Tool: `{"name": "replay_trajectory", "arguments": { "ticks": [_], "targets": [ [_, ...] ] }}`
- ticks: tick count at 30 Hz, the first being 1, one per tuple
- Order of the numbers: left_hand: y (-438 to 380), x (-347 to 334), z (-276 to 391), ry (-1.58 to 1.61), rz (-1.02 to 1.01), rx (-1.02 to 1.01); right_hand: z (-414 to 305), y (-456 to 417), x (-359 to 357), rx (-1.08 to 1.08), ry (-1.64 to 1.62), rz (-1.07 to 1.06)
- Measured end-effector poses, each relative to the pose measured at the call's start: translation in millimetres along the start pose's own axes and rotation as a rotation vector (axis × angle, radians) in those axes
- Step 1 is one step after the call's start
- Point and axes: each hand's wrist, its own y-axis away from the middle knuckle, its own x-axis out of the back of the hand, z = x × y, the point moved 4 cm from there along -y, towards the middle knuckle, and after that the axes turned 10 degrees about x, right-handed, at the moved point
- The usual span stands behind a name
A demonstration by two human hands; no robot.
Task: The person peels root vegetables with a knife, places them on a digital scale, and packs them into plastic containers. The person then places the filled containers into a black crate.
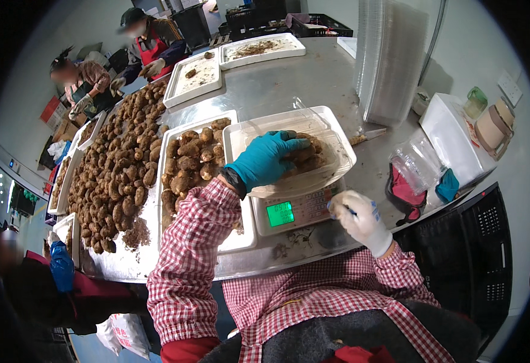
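Note:
My left hand, in a teal rubber glove, rests on brown taro-like tubers in a clear plastic container on a white tray. That tray sits on a digital scale with a lit green display. My right hand, in a white glove, is at the scale's right side with fingers curled around a small blue item, perhaps a pen; its shape is mostly hidden. Left of the scale, a white tray holds several more tubers, partly behind my left arm.
A large tuber heap covers the metal table's left part. Tall stacked clear containers stand at the back right, near a knife and a white foam box. Two people work across the heap; another person is at left.

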Motion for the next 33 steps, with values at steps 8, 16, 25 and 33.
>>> {"name": "replay_trajectory", "arguments": {
  "ticks": [8, 16, 25, 33],
  "targets": [
    [-3.1, -2.2, 6.3, -0.116, 0.023, 0.025, -25.4, -66.0, 41.6, 0.112, 0.343, 0.031],
    [-1.1, -7.5, -9.6, 0.004, 0.115, 0.209, 23.9, -140.7, 6.1, -0.044, 0.69, -0.779],
    [12.8, 12.5, -17.1, 0.163, 0.165, 0.302, 34.8, -154.3, -16.2, -0.144, 0.702, -0.929],
    [2.1, 3.6, -22.4, 0.164, 0.165, 0.274, 26.5, -168.0, 25.7, -0.168, 0.448, -0.756]
  ]
}}
